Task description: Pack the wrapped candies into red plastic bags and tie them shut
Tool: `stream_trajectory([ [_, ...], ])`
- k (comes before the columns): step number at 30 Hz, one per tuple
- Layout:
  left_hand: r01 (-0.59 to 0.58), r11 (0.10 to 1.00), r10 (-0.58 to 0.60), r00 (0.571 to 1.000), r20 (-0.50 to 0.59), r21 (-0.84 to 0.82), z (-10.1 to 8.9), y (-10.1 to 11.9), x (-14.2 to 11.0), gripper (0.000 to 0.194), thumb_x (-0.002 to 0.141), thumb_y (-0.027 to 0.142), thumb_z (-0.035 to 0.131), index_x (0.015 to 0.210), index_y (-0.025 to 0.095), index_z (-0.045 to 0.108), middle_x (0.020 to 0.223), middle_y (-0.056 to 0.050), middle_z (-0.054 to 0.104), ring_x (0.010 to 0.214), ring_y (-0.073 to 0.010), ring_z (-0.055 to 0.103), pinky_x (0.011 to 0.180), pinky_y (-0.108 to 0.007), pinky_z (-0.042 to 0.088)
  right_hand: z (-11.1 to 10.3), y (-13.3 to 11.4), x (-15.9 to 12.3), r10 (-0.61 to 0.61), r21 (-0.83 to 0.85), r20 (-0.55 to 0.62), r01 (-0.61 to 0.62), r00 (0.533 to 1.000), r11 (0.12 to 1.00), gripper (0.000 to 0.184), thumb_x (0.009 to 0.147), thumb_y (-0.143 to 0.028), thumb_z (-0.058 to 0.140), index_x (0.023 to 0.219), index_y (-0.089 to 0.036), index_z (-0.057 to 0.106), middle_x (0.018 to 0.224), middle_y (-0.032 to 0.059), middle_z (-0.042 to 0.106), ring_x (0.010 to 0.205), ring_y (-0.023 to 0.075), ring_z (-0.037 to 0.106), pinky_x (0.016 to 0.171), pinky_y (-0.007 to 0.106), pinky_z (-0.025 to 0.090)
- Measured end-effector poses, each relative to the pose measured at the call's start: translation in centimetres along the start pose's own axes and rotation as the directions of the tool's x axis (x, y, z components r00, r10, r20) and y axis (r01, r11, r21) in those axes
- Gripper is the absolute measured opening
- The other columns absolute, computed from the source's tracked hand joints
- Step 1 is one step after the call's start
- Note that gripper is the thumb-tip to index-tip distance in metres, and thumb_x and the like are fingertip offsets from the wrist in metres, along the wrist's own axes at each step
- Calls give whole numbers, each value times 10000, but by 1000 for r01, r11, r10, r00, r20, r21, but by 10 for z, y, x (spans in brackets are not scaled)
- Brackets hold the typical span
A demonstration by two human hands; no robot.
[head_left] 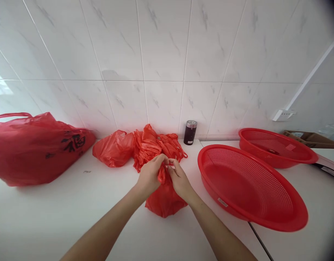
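Observation:
A filled red plastic bag [167,199] stands on the white table in front of me. Both of my hands meet at its gathered top. My left hand [150,174] is closed on the bag's twisted handles, with a red loop hanging beside the thumb. On the other side, my right hand [180,179] pinches the same handle plastic, its thumb and forefinger close to the left fingers. Just behind the hands lies a crumpled pile of red plastic bags [147,143]. Another bulging red bag [114,148] rests to the left of that pile.
A large red bag with black lettering [33,152] lies far left. To the right are a red plastic colander [237,185] and a second colander [278,145] behind it. A dark flask [190,133] stands against the tiled wall. A cardboard box [310,139] sits far right.

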State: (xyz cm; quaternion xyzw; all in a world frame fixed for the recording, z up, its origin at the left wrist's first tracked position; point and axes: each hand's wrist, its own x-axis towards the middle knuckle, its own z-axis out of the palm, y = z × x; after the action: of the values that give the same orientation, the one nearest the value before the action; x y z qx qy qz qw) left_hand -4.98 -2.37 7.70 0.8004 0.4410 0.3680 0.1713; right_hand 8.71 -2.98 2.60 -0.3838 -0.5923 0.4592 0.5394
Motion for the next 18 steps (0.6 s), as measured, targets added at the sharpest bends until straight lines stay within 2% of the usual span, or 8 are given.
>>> stream_trajectory([
  [2, -18, 996, 24, 998, -64, 92, 10, -1, -4, 453, 682, 23, 448, 1072, 225, 560, 1152, -62, 599, 808, -179, 619, 599, -266, 447, 0, 0, -3, 65, 158, 15, -67, 998, 985, 245, 942, -405, 464, 1123, -248, 514, 895, 10, 594, 809, 170, 573, 741, 296, 468],
  [4, -56, 993, 66, 993, -100, 102, 19, -3, -9, 466, 733, 42, 458, 1146, 242, 538, 1246, -72, 540, 933, -191, 621, 675, -280, 482, -4, -1, -4, 108, 274, 113, -135, 988, 952, 230, 911, -375, 492, 1077, -228, 552, 931, 25, 605, 853, 180, 586, 778, 305, 475],
  [6, -83, 996, 85, 990, -108, 26, 23, -6, -13, 415, 784, 71, 472, 1146, 254, 561, 1236, -62, 538, 1025, -193, 601, 785, -298, 495, -11, -1, -4, 124, 275, 195, -176, 973, 945, 179, 880, -338, 506, 963, -203, 590, 911, 30, 612, 855, 182, 588, 792, 306, 475],
  [7, -84, 996, 82, 991, -110, -14, 23, -8, -16, 381, 811, 87, 473, 1134, 256, 581, 1223, -60, 544, 1051, -193, 592, 822, -305, 495, -14, -1, -4, 124, 236, 185, -166, 975, 957, 156, 870, -321, 506, 905, -196, 593, 879, 25, 608, 840, 178, 585, 786, 300, 473],
  [10, -69, 986, 55, 994, -96, -151, 22, -12, -24, 313, 893, 157, 457, 1142, 258, 617, 1203, -69, 575, 1056, -191, 590, 847, -307, 503, -19, -1, -4, -1, 29, -54, 3, 999, 1000, 115, 877, -295, 497, 846, -199, 553, 819, 2, 582, 796, 160, 569, 769, 287, 473],
  [12, -44, 970, 26, 997, -75, -238, 20, -13, -29, 304, 931, 220, 450, 1184, 262, 615, 1197, -72, 608, 1035, -185, 603, 860, -308, 505, -17, -1, -6, -144, -88, -171, 131, 975, 988, 106, 912, -305, 474, 890, -210, 516, 836, -1, 576, 799, 157, 571, 766, 289, 482],
  [14, 14, 957, -32, 998, -60, -288, 18, -14, -34, 313, 950, 278, 447, 1215, 266, 612, 1198, -69, 638, 1037, -188, 614, 896, -322, 496, -11, -2, -7, -206, -102, -189, 190, 960, 977, 117, 940, -329, 454, 951, -220, 496, 856, 1, 573, 789, 154, 577, 747, 287, 495],
  [18, 123, 947, -146, 988, -57, -297, 14, -25, -47, 327, 952, 351, 450, 1196, 249, 642, 1196, -65, 669, 1110, -217, 601, 974, -360, 465, -10, 6, -7, -123, -14, -193, 122, 974, 992, 185, 946, -396, 454, 996, -225, 505, 856, -4, 549, 668, 125, 557, 661, 265, 510],
])
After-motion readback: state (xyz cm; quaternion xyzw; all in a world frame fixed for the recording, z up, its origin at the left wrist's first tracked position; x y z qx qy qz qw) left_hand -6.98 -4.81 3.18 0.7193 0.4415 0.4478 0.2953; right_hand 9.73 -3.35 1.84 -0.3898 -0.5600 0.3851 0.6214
